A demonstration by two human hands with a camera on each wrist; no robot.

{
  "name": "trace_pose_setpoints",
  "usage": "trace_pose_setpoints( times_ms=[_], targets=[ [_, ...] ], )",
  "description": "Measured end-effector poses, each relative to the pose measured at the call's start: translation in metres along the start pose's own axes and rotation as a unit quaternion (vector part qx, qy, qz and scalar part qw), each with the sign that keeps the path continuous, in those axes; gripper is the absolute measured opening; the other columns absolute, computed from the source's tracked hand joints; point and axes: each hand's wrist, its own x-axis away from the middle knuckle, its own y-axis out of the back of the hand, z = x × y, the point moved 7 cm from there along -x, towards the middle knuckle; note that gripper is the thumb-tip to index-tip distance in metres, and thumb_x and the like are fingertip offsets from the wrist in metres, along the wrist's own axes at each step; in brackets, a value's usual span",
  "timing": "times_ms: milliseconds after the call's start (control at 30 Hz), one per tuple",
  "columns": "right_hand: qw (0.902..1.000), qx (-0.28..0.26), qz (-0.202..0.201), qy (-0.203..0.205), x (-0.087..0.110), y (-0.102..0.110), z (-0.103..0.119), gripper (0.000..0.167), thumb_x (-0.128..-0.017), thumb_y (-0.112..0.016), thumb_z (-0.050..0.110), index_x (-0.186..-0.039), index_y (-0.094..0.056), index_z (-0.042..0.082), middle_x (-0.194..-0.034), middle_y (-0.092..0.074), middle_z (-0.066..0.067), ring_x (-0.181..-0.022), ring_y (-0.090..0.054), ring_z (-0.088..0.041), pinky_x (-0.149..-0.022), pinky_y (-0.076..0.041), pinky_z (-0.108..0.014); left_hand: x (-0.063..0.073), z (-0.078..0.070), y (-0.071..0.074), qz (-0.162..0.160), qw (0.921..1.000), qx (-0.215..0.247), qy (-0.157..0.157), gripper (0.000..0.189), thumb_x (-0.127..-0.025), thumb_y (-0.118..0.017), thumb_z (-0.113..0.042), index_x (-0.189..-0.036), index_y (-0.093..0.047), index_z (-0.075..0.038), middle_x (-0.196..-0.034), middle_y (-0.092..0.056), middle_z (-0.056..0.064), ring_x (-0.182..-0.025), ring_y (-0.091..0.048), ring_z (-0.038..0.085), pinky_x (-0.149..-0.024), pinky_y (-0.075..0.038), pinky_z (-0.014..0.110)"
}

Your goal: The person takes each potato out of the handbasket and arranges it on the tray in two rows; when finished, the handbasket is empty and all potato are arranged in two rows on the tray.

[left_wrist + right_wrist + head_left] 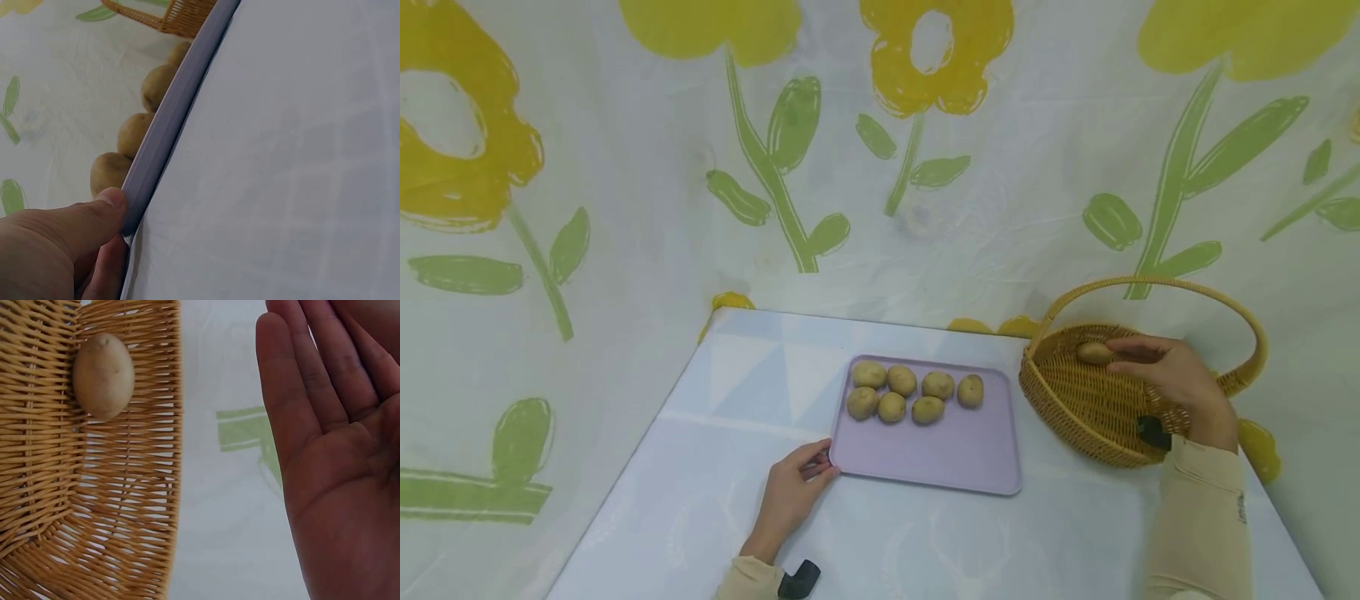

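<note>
My left hand (792,492) is at the near left corner of a lilac tray (940,454), pinching its edge. In the left wrist view the thumb (112,199) presses on the rim, with the fingers curled below it. Several potatoes (891,407) lie in two rows along the tray's far side. My right hand (1176,379) is over a wicker basket (1075,417), its fingers extended and holding nothing. A single potato (104,376) rests inside the basket against the far wall, apart from the fingers in the right wrist view.
The basket's tall arched handle (1157,282) rises over the right hand's area. A white and pale blue cloth (715,450) covers the table. Behind and to the left hangs a flower-printed curtain (1000,208).
</note>
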Motion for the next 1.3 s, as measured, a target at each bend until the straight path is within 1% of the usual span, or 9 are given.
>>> trace_pose_setpoints(
  times_ms=[333,433,567,600,667,733,867,1100,1300],
  targets=[
    [0.9997,0.02,0.005,-0.012,-0.012,0.0,-0.008,0.058,-0.094,-0.073,0.042,-0.139,-0.062,0.006,-0.111,-0.051,0.04,-0.094,-0.052,0.025,-0.076,-0.048,0.001,-0.001,0.001,-0.001,-0.003,0.9999,0.012,-0.008,0.045,-0.083,-0.082,-0.003,-0.127,-0.069,-0.004,-0.106,-0.072,0.006,-0.103,-0.072,0.025,-0.091,-0.064,0.016],
    [0.999,0.037,0.012,-0.021,-0.015,-0.001,-0.008,0.06,-0.094,-0.072,0.046,-0.139,-0.062,0.007,-0.128,-0.065,0.016,-0.092,-0.049,0.026,-0.076,-0.047,0.0,-0.001,0.0,-0.001,-0.001,0.9999,0.011,-0.007,0.045,-0.083,-0.082,-0.003,-0.127,-0.069,-0.003,-0.106,-0.072,0.007,-0.103,-0.072,0.025,-0.091,-0.063,0.016],
    [0.9983,0.045,0.018,-0.033,-0.02,-0.002,-0.01,0.063,-0.094,-0.072,0.048,-0.14,-0.061,0.006,-0.145,-0.058,-0.018,-0.09,-0.049,0.026,-0.077,-0.047,-0.001,-0.001,0.0,-0.001,-0.001,0.9999,0.012,-0.007,0.044,-0.084,-0.082,-0.004,-0.126,-0.07,-0.003,-0.104,-0.072,0.006,-0.102,-0.072,0.024,-0.09,-0.064,0.015],
    [0.9981,0.047,0.017,-0.037,-0.021,-0.002,-0.011,0.064,-0.093,-0.072,0.049,-0.139,-0.061,0.007,-0.145,-0.058,-0.018,-0.091,-0.05,0.024,-0.078,-0.048,-0.003,-0.001,0.0,-0.001,-0.001,0.9999,0.012,-0.009,0.044,-0.084,-0.082,-0.004,-0.126,-0.07,-0.003,-0.104,-0.072,0.006,-0.102,-0.072,0.024,-0.09,-0.064,0.016],
    [0.9977,0.051,0.016,-0.043,-0.025,-0.003,-0.014,0.063,-0.093,-0.072,0.049,-0.139,-0.061,0.008,-0.143,-0.06,-0.017,-0.1,-0.056,0.014,-0.085,-0.054,-0.012,-0.001,0.0,-0.001,-0.001,0.9999,0.011,-0.011,0.044,-0.084,-0.082,-0.004,-0.126,-0.07,-0.003,-0.104,-0.072,0.006,-0.102,-0.071,0.024,-0.09,-0.064,0.016],
    [0.9973,0.052,0.019,-0.048,-0.028,-0.004,-0.017,0.064,-0.093,-0.071,0.051,-0.14,-0.061,0.008,-0.145,-0.058,-0.019,-0.113,-0.062,-0.007,-0.096,-0.058,-0.03,-0.001,0.0,-0.001,-0.002,0.9999,0.01,-0.013,0.044,-0.084,-0.082,-0.004,-0.126,-0.07,-0.003,-0.104,-0.072,0.006,-0.102,-0.071,0.024,-0.09,-0.064,0.016],
    [0.9968,0.053,0.024,-0.055,-0.033,-0.007,-0.018,0.066,-0.095,-0.068,0.053,-0.141,-0.059,0.007,-0.148,-0.052,-0.027,-0.133,-0.05,-0.046,-0.105,-0.05,-0.066,0.0,0.001,-0.001,-0.002,0.9999,0.01,-0.011,0.044,-0.084,-0.082,-0.005,-0.126,-0.07,-0.004,-0.103,-0.072,0.007,-0.102,-0.072,0.024,-0.09,-0.064,0.016],
    [0.9946,0.06,0.038,-0.076,-0.04,-0.011,-0.02,0.074,-0.092,-0.068,0.061,-0.143,-0.057,0.008,-0.152,-0.048,-0.028,-0.139,-0.041,-0.052,-0.112,-0.039,-0.075,0.0,0.001,0.0,0.0,0.9999,0.012,-0.005,0.044,-0.084,-0.082,-0.005,-0.126,-0.07,-0.004,-0.103,-0.071,0.006,-0.102,-0.073,0.024,-0.09,-0.064,0.015],
    [0.9926,0.089,0.051,-0.065,-0.045,-0.012,-0.022,0.069,-0.096,-0.065,0.055,-0.143,-0.057,0.005,-0.15,-0.047,-0.032,-0.137,-0.041,-0.056,-0.109,-0.04,-0.077,0.001,0.001,0.0,-0.002,0.9999,0.01,-0.009,0.044,-0.084,-0.082,-0.004,-0.126,-0.07,-0.003,-0.103,-0.072,0.007,-0.102,-0.073,0.024,-0.089,-0.064,0.015]
  ],
)
